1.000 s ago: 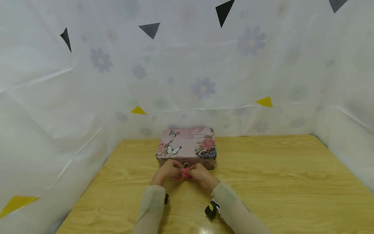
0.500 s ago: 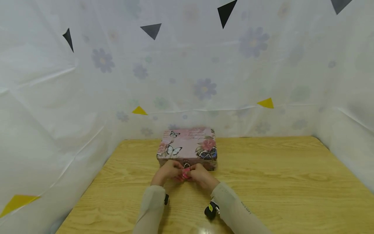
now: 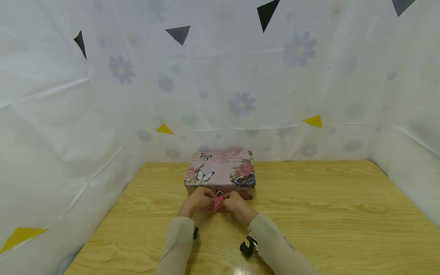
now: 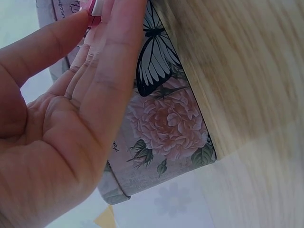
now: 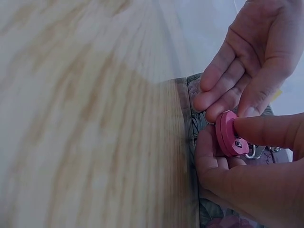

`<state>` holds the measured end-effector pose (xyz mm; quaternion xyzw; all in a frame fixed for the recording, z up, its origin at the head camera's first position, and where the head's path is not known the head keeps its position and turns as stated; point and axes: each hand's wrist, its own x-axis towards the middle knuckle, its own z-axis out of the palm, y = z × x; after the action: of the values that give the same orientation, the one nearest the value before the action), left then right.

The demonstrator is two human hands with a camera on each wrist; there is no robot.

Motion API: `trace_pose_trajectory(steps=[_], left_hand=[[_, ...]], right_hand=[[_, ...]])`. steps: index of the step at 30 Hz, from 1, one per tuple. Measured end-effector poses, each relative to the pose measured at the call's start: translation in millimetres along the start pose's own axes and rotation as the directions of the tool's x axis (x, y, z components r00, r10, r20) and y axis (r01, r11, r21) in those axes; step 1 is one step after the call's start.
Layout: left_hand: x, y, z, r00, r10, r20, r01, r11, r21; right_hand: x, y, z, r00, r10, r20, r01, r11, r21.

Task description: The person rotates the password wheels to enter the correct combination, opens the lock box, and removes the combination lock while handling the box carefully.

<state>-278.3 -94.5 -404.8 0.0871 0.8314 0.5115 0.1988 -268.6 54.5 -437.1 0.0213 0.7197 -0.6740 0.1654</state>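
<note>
A pink padlock (image 3: 219, 201) with a silver shackle is at the metal clasp (image 3: 219, 189) on the front of a pink box (image 3: 220, 168) printed with butterflies and roses. My left hand (image 3: 198, 199) pinches the padlock's left side between thumb and fingers. From the other side my right hand (image 3: 237, 205) grips it, thumb on the face and fingers curled behind, as the right wrist view shows. A small dark window with markings shows on the padlock (image 5: 227, 135) there. Whether the shackle is locked cannot be told. Only a pink edge of the padlock (image 4: 94, 21) appears in the left wrist view.
The box's lid is down, and it stands near the back edge of a wood-grain table (image 3: 326, 206). White flowered sheeting (image 3: 220, 84) with black, grey and yellow triangles hangs behind and at both sides. A black wrist device (image 3: 247, 246) sits beside the right sleeve.
The view has shifted slightly. Both hands stay on the padlock in front of the box, with hardly any visible movement of the fingers.
</note>
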Motion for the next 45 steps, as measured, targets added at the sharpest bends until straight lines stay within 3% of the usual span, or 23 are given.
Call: trace_pose_trajectory(steps=[16, 31, 45], left_hand=[[2.2, -0.4, 0.0, 1.000, -0.012, 0.000, 0.012, 1.000, 0.010], [-0.3, 2.0, -0.7, 1.000, -0.018, 0.002, 0.018, 1.000, 0.015], [1.0, -0.2, 0.1, 1.000, -0.021, -0.001, 0.021, 1.000, -0.005]], right_hand=[[1.9, 5.8, -5.3, 0.996, -0.050, 0.080, 0.044, 0.996, 0.076], [2.4, 4.8, -4.0, 0.998, -0.042, 0.045, 0.042, 0.999, 0.015], [1.0, 4.5, -5.8, 0.998, -0.038, 0.052, 0.036, 0.999, 0.038]])
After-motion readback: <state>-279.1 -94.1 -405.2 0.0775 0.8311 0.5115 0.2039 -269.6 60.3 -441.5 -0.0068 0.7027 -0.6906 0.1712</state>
